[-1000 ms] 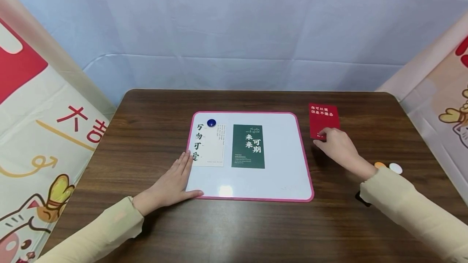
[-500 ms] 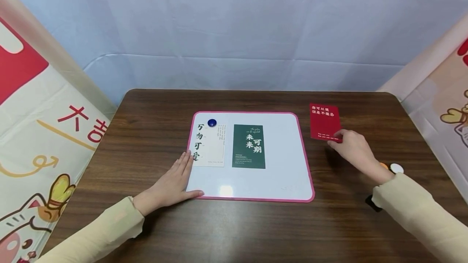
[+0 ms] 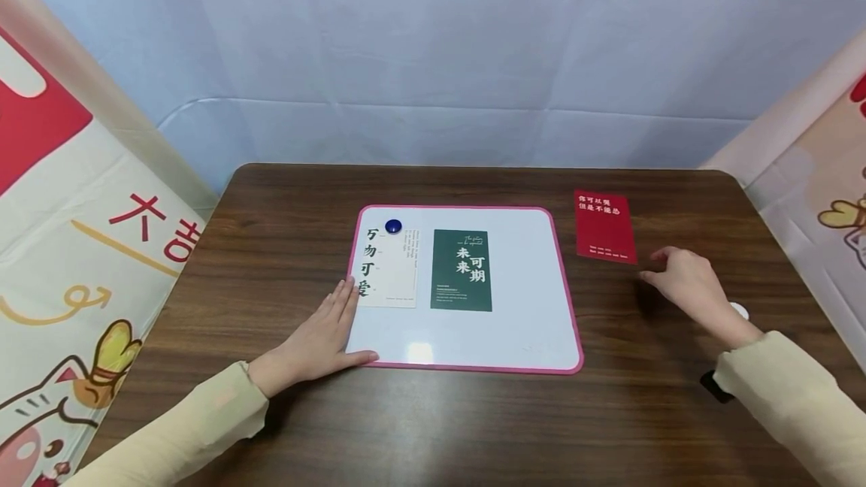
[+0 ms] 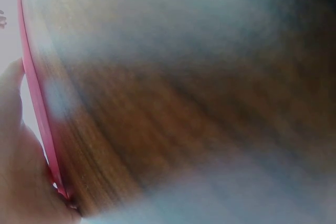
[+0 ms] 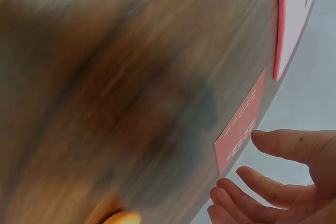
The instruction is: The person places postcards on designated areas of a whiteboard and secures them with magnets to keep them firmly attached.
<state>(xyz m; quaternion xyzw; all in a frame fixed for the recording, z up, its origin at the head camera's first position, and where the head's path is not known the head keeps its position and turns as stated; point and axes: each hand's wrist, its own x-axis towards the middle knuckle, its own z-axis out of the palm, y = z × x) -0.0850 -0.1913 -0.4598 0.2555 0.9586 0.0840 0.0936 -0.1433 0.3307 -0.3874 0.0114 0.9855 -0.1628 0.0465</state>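
My left hand rests on the lower left corner of a pink-rimmed whiteboard, its fingers straight and the thumb along the front rim. Under the fingertips lies the edge of a white card with black characters; a round blue magnet sits at its top. A green card lies on the middle of the board. My right hand hovers over the table, just right of a red card. In the right wrist view its fingers are loosely bent and apart, with nothing between them.
Partly behind the right wrist, a white round piece lies on the brown wooden table. An orange round piece shows in the right wrist view. Pale cloth hangs behind the table, with printed sheets at both sides.
My right hand has moved right, from the red card's lower edge to beyond its lower right corner. The red card lies nearly where it was. My left hand has stayed on the board.
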